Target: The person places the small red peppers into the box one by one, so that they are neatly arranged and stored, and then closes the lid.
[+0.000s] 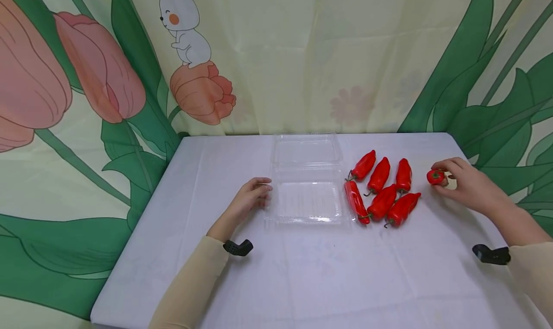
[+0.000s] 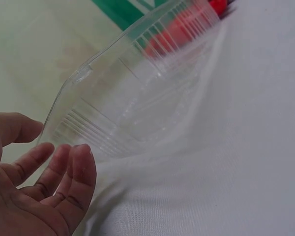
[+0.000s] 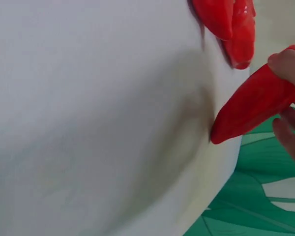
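Note:
My right hand (image 1: 468,185) grips a red pepper (image 1: 436,176) near the table's right side. In the right wrist view this pepper (image 3: 255,103) slants downward, its pointed tip close over the white cloth, with thumb and fingers around its thicker end. A clear plastic clamshell box (image 1: 308,199) lies with its lid (image 1: 306,151) folded back, away from me. At the box's left edge is my left hand (image 1: 250,197). The left wrist view shows that hand (image 2: 44,187) with thumb and fingers apart, their tips right at the clear rim (image 2: 64,87).
Several red peppers (image 1: 382,201) lie in a loose group just right of the box, the leftmost (image 1: 356,201) close against its side. A white cloth covers the table (image 1: 302,276). Behind it hangs a curtain (image 1: 281,60) printed with tulips and a rabbit.

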Demonstrator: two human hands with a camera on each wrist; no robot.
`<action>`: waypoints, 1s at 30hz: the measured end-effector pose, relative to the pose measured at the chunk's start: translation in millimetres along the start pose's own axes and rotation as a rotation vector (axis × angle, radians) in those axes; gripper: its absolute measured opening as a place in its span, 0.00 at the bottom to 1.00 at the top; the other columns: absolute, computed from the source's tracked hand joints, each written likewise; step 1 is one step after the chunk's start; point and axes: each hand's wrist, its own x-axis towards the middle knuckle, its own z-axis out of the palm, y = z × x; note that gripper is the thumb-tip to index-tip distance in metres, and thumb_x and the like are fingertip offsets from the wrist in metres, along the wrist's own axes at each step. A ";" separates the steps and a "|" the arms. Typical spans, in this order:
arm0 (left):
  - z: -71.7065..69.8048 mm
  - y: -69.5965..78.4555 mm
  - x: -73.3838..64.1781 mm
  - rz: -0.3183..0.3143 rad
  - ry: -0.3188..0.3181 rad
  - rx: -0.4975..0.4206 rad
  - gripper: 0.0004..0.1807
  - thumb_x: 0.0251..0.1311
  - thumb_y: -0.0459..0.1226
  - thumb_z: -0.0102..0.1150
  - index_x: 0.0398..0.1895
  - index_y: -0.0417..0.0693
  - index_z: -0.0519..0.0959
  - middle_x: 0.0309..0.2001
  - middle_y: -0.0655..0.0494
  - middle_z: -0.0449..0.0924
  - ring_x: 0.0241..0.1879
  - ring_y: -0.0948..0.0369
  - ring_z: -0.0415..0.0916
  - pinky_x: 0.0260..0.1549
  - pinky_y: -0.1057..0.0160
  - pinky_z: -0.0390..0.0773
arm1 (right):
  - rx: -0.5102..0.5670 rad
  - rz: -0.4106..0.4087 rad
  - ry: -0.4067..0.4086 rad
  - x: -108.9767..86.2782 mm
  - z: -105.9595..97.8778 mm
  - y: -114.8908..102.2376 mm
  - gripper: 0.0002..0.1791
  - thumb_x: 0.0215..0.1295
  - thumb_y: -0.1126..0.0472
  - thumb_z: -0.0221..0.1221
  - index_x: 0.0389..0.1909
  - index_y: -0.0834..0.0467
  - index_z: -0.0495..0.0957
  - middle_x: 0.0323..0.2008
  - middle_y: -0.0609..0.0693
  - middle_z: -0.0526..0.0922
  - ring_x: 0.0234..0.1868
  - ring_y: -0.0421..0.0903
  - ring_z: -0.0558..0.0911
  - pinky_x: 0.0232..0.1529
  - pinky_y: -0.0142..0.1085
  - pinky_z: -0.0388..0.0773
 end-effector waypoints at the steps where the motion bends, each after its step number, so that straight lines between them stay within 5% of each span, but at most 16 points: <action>1: -0.2 0.2 -0.1 -0.001 -0.002 -0.005 0.21 0.73 0.36 0.57 0.66 0.39 0.72 0.51 0.48 0.78 0.40 0.59 0.76 0.37 0.65 0.81 | 0.028 0.023 0.016 0.6 -0.3 -0.8 0.33 0.50 0.67 0.77 0.57 0.66 0.74 0.52 0.65 0.75 0.49 0.63 0.77 0.31 0.21 0.72; 11: -0.3 2.5 -1.2 -0.023 -0.008 -0.027 0.21 0.73 0.36 0.57 0.66 0.39 0.72 0.49 0.50 0.78 0.40 0.59 0.75 0.37 0.67 0.82 | 0.229 0.223 0.152 2.9 -3.0 -3.9 0.38 0.60 0.65 0.72 0.68 0.68 0.66 0.59 0.72 0.68 0.58 0.72 0.70 0.29 0.10 0.61; 15: 0.2 2.2 -1.3 -0.038 -0.004 -0.053 0.21 0.74 0.36 0.56 0.66 0.40 0.72 0.48 0.51 0.78 0.39 0.60 0.76 0.36 0.67 0.83 | 0.283 0.323 0.215 3.9 -4.0 -7.0 0.35 0.66 0.58 0.68 0.68 0.68 0.66 0.63 0.71 0.67 0.52 0.46 0.72 0.29 0.09 0.63; 19: 0.8 2.6 -2.3 -0.042 -0.003 -0.067 0.20 0.74 0.35 0.56 0.66 0.40 0.72 0.48 0.50 0.77 0.39 0.60 0.77 0.36 0.67 0.84 | 0.391 0.446 0.274 3.9 -6.8 -9.9 0.34 0.70 0.49 0.65 0.69 0.58 0.66 0.55 0.46 0.73 0.42 0.24 0.65 0.29 0.12 0.69; 23: 1.0 2.7 -3.0 -0.039 0.000 -0.067 0.20 0.73 0.35 0.57 0.65 0.40 0.73 0.48 0.50 0.77 0.39 0.60 0.77 0.36 0.67 0.84 | 0.560 0.513 0.321 4.7 -11.2 -13.6 0.30 0.69 0.46 0.65 0.66 0.37 0.63 0.45 0.24 0.66 0.43 0.23 0.68 0.31 0.15 0.73; 26: 1.0 2.8 -3.1 -0.037 0.000 -0.067 0.20 0.73 0.36 0.57 0.65 0.41 0.73 0.48 0.50 0.77 0.39 0.59 0.77 0.37 0.67 0.84 | 0.677 0.534 0.332 5.5 -13.5 -18.2 0.26 0.68 0.47 0.66 0.61 0.31 0.66 0.46 0.25 0.68 0.44 0.26 0.72 0.33 0.15 0.75; 30: 0.8 3.0 -2.8 -0.039 -0.001 -0.066 0.20 0.73 0.36 0.57 0.65 0.41 0.73 0.48 0.50 0.77 0.39 0.59 0.77 0.37 0.67 0.84 | 0.899 0.530 0.340 6.8 -14.1 -25.8 0.21 0.67 0.53 0.67 0.58 0.38 0.73 0.48 0.33 0.72 0.43 0.26 0.77 0.34 0.18 0.79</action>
